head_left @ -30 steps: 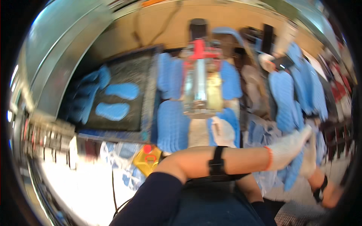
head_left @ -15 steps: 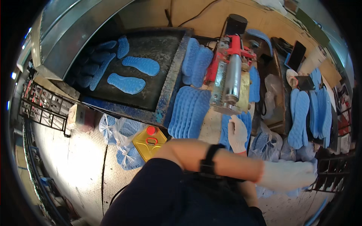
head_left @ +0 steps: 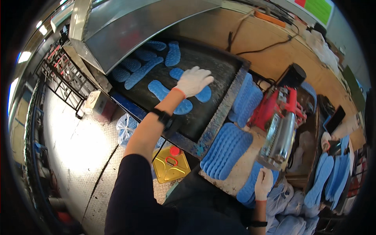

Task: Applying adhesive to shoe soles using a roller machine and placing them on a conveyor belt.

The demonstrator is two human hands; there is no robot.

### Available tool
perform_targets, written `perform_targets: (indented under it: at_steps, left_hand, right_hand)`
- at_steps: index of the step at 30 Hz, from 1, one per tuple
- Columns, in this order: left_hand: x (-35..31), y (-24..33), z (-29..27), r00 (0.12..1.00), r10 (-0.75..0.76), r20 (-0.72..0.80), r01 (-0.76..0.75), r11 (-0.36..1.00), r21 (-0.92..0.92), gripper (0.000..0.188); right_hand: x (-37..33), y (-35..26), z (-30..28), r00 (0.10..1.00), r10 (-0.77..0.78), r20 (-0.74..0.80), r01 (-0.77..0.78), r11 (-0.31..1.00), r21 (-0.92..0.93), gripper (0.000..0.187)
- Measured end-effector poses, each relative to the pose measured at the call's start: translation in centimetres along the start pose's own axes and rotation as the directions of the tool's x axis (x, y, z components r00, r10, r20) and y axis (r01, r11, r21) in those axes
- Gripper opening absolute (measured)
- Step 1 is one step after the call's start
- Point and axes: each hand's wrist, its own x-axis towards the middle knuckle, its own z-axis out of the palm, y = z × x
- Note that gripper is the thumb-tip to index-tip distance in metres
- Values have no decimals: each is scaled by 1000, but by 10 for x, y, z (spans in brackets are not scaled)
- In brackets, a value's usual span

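Note:
My left hand (head_left: pixel 193 81), in a white knit glove, reaches over a dark tray (head_left: pixel 213 62). Its fingers are stretched out, and it covers the middle of a blue textured insole (head_left: pixel 203 94). Another blue insole (head_left: pixel 169 96) lies just beside it, partly behind my wrist. At the lower right my right hand (head_left: pixel 264 184), gloved too, is closed at the edge of some blue insoles (head_left: pixel 249 186) in front of the press. What its fingers hold, if anything, is hidden.
A red and silver roller press (head_left: pixel 279 135) stands right of the tray. Near it is a row of blue insoles (head_left: pixel 229 150). A metal hood (head_left: pixel 149 23) overhangs the tray's back left. A yellow can (head_left: pixel 171 164) sits below, bagged insoles (head_left: pixel 291 211) at lower right.
My left hand has swung from the far right, across my body, to the insole in the tray. My right hand stays beside the insoles at the press. The view has turned left.

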Motion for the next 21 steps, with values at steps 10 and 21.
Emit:
perform_targets:
  at_steps: [10,21]
  left_hand:
    - [35,-6,29,859,-143,492,20,969,247,94]
    - [23,-17,21,823,-314,474,227,945,234,93]
  right_hand:
    - [-5,19,6,996,81,27,-80,996,-39,24]
    - [-4,24,2,995,70,67,-68,997,-24,22]
